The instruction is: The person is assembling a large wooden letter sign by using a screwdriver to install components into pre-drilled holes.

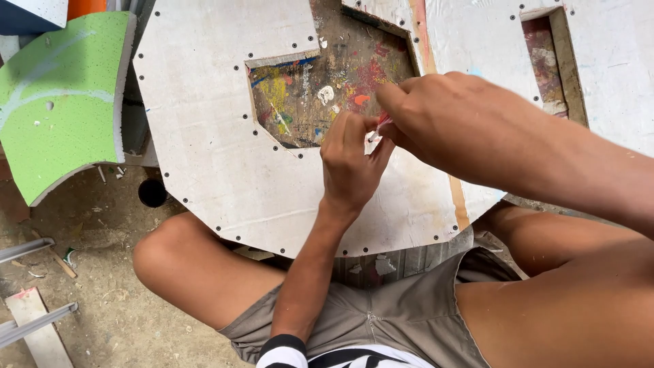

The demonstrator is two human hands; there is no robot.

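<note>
Here, small red-white scrap [379, 127], pinched by both hands

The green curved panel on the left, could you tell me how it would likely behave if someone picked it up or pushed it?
The green curved panel looks thick with a pale speckled edge, so probably foam-like: light for its size and fairly stiff. Its surface shows dents and a small hole, so likely easy to mark. It lies flat, so pushed it should slide, not roll.

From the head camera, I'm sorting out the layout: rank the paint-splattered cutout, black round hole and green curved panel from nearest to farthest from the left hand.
From the left hand:
1. Paint-splattered cutout, just above it.
2. Black round hole, lower left.
3. Green curved panel, far left.
</note>
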